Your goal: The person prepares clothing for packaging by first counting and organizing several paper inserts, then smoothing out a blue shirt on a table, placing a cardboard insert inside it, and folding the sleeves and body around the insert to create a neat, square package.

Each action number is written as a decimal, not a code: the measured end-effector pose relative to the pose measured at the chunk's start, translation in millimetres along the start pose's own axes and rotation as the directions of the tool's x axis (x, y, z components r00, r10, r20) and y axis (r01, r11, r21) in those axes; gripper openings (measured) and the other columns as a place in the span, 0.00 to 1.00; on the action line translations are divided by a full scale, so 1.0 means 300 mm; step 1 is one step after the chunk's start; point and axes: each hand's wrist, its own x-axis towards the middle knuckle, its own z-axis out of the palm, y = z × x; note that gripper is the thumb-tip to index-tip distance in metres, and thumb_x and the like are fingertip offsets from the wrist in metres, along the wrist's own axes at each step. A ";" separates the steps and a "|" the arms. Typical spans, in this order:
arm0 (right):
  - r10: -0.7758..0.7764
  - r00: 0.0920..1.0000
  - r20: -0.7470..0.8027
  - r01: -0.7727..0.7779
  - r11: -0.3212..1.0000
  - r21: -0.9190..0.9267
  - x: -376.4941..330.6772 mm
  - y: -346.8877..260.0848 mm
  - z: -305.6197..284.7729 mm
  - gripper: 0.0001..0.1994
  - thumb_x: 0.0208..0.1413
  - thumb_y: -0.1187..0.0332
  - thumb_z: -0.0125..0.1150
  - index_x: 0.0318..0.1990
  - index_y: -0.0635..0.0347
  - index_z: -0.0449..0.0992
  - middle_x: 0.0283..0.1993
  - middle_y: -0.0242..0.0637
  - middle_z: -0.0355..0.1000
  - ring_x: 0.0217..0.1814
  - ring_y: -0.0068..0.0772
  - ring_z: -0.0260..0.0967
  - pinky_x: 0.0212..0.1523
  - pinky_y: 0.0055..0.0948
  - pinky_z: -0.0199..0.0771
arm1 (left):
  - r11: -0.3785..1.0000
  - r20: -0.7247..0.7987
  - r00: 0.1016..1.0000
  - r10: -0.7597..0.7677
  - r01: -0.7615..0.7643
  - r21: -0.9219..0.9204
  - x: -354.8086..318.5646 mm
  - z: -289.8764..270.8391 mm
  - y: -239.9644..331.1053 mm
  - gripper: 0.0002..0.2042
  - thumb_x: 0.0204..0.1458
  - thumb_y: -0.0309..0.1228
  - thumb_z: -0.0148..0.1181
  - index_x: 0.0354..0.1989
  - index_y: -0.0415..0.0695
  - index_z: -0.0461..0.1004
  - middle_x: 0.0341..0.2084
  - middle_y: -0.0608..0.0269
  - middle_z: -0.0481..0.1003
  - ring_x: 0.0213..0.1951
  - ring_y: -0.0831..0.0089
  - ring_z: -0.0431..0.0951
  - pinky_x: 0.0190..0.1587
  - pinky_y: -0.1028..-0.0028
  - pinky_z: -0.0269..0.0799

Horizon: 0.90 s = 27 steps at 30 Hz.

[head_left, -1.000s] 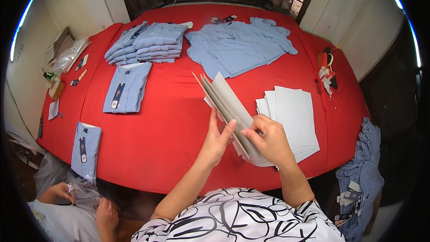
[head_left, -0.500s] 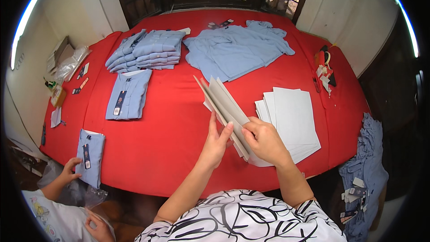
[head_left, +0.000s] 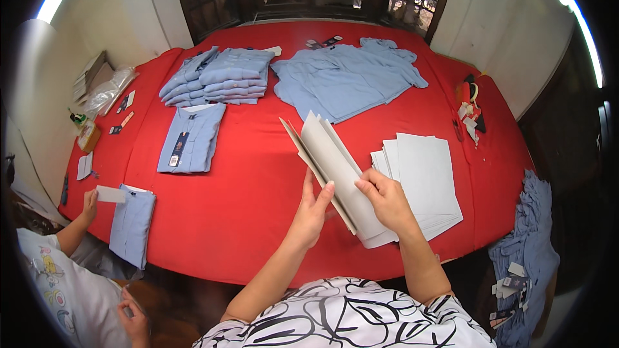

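Note:
A bundle of grey-white card sheets (head_left: 335,171) is held up at a slant over the near middle of the table. My left hand (head_left: 311,216) grips the bundle from its left side, thumb on the near face and fingers behind. My right hand (head_left: 388,201) pinches the right edge of the front sheets, which bow away from the rest. To the right of my hands, a fanned pile of similar sheets (head_left: 425,177) lies flat on the red-covered table (head_left: 258,219).
Folded blue shirts form a stack (head_left: 225,80); one tagged folded shirt (head_left: 191,138) lies before it. Loose blue shirts (head_left: 348,77) lie farther back. At left, a co-worker's hand (head_left: 90,205) holds a white card beside another folded shirt (head_left: 132,229). More blue garments (head_left: 525,245) hang at right.
My right hand has shifted slightly up and right, and the front sheets bow out more. The co-worker's hand has risen from the folded shirt and now holds a white card.

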 end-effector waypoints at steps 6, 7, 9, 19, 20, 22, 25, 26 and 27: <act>-0.396 0.918 0.031 0.397 0.915 -0.072 -0.022 -0.017 0.031 0.13 0.59 0.67 0.59 0.46 0.66 0.78 0.50 0.45 0.74 0.51 0.43 0.74 0.50 0.33 0.73 | 1.000 0.025 1.000 -0.006 0.006 -0.021 0.000 0.000 0.006 0.44 0.63 0.50 0.52 0.74 0.45 0.27 0.71 0.48 0.43 0.69 0.55 0.55 0.62 0.53 0.65; -0.387 0.920 0.064 0.392 0.914 -0.100 -0.024 -0.024 0.027 0.13 0.59 0.67 0.59 0.46 0.66 0.78 0.50 0.45 0.74 0.50 0.43 0.74 0.50 0.33 0.73 | 1.000 0.030 1.000 -0.010 0.011 -0.022 0.004 -0.007 0.000 0.44 0.63 0.50 0.52 0.74 0.46 0.27 0.71 0.48 0.43 0.69 0.55 0.55 0.62 0.53 0.65; -0.370 0.920 0.130 0.387 0.909 -0.154 -0.024 -0.029 0.026 0.12 0.59 0.68 0.59 0.46 0.66 0.78 0.49 0.45 0.75 0.48 0.44 0.75 0.49 0.33 0.73 | 1.000 0.036 0.999 -0.017 0.018 -0.024 0.011 -0.019 -0.016 0.45 0.63 0.51 0.52 0.74 0.46 0.27 0.72 0.49 0.42 0.69 0.56 0.54 0.62 0.54 0.66; -0.215 0.976 -0.018 0.193 0.908 -0.372 -0.004 -0.023 0.006 0.12 0.52 0.71 0.64 0.29 0.70 0.67 0.29 0.49 0.66 0.31 0.51 0.67 0.35 0.41 0.67 | 0.982 -0.070 0.995 0.077 -0.064 0.178 0.043 -0.080 -0.090 0.22 0.68 0.41 0.41 0.58 0.34 0.68 0.46 0.50 0.77 0.49 0.64 0.77 0.54 0.67 0.70; -0.202 0.979 -0.009 0.185 0.914 -0.361 -0.002 -0.015 0.016 0.13 0.52 0.69 0.65 0.30 0.71 0.68 0.30 0.49 0.67 0.32 0.50 0.67 0.35 0.41 0.67 | 0.993 -0.030 0.999 0.037 -0.034 0.115 0.036 -0.088 -0.075 0.23 0.68 0.42 0.41 0.60 0.35 0.67 0.49 0.50 0.76 0.52 0.66 0.75 0.56 0.68 0.69; -0.166 0.986 -0.003 0.155 0.929 -0.337 0.005 -0.012 0.041 0.15 0.52 0.66 0.67 0.33 0.71 0.70 0.31 0.48 0.68 0.33 0.50 0.68 0.36 0.41 0.67 | 0.996 0.020 1.000 0.014 -0.016 0.087 0.014 -0.096 -0.051 0.25 0.69 0.44 0.40 0.63 0.37 0.64 0.54 0.50 0.73 0.57 0.67 0.71 0.60 0.67 0.66; -0.340 0.940 0.034 0.334 0.891 -0.307 -0.023 -0.060 0.108 0.17 0.52 0.64 0.66 0.41 0.71 0.75 0.33 0.47 0.69 0.35 0.46 0.68 0.39 0.38 0.67 | 0.998 0.091 0.995 -0.050 0.046 0.045 -0.044 -0.073 0.008 0.34 0.67 0.55 0.37 0.71 0.40 0.52 0.68 0.50 0.56 0.69 0.64 0.55 0.68 0.60 0.54; -0.273 0.954 0.125 0.301 0.862 -0.408 -0.038 -0.115 0.109 0.20 0.53 0.64 0.65 0.50 0.70 0.75 0.37 0.49 0.71 0.39 0.48 0.70 0.42 0.37 0.69 | 0.999 0.132 0.991 -0.027 0.021 0.048 -0.047 -0.075 0.011 0.37 0.65 0.57 0.37 0.73 0.41 0.47 0.70 0.51 0.52 0.71 0.62 0.51 0.69 0.59 0.51; -0.293 0.946 0.136 0.323 0.851 -0.414 -0.028 -0.117 0.119 0.19 0.54 0.65 0.64 0.50 0.70 0.75 0.38 0.49 0.72 0.40 0.46 0.71 0.43 0.36 0.69 | 0.999 0.174 0.985 -0.006 -0.003 0.050 -0.046 -0.077 0.003 0.39 0.64 0.60 0.36 0.74 0.42 0.43 0.72 0.51 0.47 0.73 0.59 0.47 0.71 0.57 0.49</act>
